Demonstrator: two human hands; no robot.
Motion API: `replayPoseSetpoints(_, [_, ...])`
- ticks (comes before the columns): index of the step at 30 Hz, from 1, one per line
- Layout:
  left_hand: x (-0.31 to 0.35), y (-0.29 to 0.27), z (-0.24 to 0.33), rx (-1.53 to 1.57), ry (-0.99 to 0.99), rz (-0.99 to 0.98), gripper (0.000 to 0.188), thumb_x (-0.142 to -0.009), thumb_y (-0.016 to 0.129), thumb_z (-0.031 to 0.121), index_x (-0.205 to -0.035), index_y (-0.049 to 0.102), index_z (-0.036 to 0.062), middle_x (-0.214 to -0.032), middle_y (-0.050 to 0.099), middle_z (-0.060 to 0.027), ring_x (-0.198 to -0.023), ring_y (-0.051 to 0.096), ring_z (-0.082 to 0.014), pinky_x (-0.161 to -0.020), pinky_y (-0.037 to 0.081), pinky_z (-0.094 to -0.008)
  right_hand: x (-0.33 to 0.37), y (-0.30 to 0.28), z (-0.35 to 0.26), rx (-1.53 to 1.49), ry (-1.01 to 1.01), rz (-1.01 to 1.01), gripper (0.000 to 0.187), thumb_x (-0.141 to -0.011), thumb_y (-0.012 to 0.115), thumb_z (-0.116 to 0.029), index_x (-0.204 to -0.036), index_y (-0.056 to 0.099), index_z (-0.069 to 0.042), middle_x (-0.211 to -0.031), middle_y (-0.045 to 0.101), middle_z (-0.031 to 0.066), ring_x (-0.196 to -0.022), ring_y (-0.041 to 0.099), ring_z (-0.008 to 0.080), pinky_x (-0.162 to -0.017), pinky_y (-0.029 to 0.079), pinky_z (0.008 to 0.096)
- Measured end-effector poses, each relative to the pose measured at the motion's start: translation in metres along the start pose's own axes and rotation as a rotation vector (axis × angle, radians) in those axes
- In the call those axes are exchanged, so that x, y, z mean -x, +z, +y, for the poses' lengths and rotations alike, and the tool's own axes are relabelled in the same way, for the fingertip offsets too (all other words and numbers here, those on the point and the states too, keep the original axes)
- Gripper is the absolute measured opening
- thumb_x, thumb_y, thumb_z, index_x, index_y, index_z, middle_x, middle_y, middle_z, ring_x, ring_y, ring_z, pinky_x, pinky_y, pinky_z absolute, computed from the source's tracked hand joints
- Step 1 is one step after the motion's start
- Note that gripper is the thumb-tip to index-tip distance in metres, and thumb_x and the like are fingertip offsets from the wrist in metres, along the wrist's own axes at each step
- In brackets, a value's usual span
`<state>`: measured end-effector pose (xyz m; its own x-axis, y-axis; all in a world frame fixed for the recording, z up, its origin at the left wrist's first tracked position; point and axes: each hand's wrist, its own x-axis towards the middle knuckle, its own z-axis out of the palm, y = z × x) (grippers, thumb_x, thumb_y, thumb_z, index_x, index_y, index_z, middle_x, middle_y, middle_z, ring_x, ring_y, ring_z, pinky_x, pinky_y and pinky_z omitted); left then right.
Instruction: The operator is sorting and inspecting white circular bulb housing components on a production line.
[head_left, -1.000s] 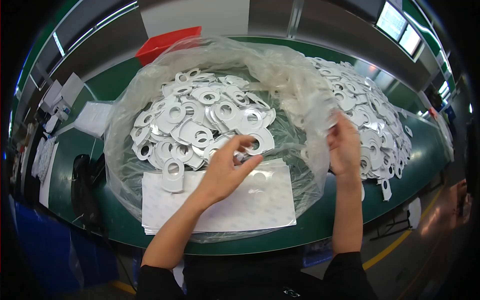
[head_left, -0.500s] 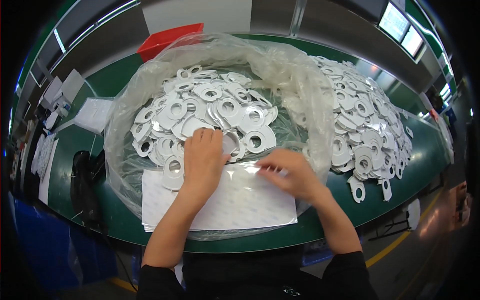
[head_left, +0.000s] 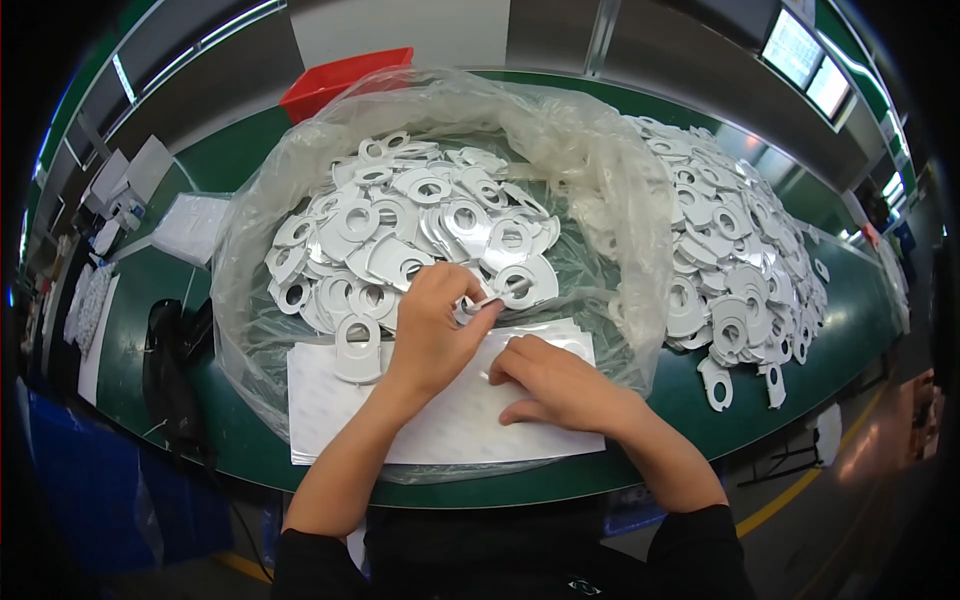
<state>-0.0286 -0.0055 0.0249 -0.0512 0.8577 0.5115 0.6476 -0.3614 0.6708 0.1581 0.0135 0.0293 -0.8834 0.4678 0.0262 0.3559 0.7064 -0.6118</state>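
My left hand (head_left: 441,325) pinches a white ring-shaped plastic part (head_left: 486,302), tilted nearly edge-on and partly hidden by the fingers. It is held just above the upper edge of a stack of white sheets (head_left: 340,425). Over the right part of the stack is my right hand (head_left: 565,385), fingers curved and thumb apart, with nothing visible between them. A glossy clear area shows on the top sheet near both hands. One loose white part (head_left: 358,365) lies on the sheets left of my left hand. Behind the hands rises a heap of similar parts (head_left: 360,218).
A crumpled clear plastic bag (head_left: 610,190) surrounds the heap on the green table (head_left: 500,490). A second pile of white parts (head_left: 745,255) lies to the right. Behind the bag sits a red bin (head_left: 345,82). Dark cloth-like material (head_left: 168,370) lies at the left.
My left hand has lifted a white part off the heap's front edge and turned it toward the right. The right hand has moved lower and left over the sheets.
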Motion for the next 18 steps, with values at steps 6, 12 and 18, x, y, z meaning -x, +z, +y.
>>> replayPoseSetpoints(6, [0.003,0.011,0.001,1.267,-0.614,-0.06,0.022,-0.084,0.06,0.023,-0.071,0.054,0.0059,-0.115,0.059,-0.0145,-0.107,0.054,-0.0231,-0.091,0.042,-0.0328,0.001,-0.001,0.0,-0.063,-0.006,-0.052,0.03,-0.069,0.074,-0.017,-0.088,0.055,-0.004,-0.095,0.054,0.0099,-0.096,0.052,0.0293,-0.08,0.045,0.037])
replayPoseSetpoints(12, [0.006,0.02,0.003,1.743,-0.923,-0.025,0.039,-0.093,0.035,0.041,-0.08,0.05,0.0066,-0.119,0.054,-0.0187,-0.114,0.051,-0.0301,-0.094,0.043,-0.0455,0.001,-0.001,0.002,-0.134,-0.048,0.013,0.026,-0.07,0.073,-0.015,-0.086,0.054,-0.005,-0.093,0.055,0.0089,-0.093,0.054,0.0275,-0.077,0.045,0.0368])
replayPoseSetpoints(18, [0.019,0.034,-0.041,1.848,-0.762,-0.325,0.028,-0.096,0.039,0.033,-0.108,0.049,0.0103,-0.115,0.054,-0.012,-0.102,0.056,-0.025,-0.081,0.051,-0.0414,0.004,-0.004,0.007,-0.062,-0.157,0.074,0.023,-0.071,0.071,-0.012,-0.087,0.055,-0.005,-0.084,0.058,0.006,-0.081,0.058,0.0262,-0.069,0.047,0.0368])
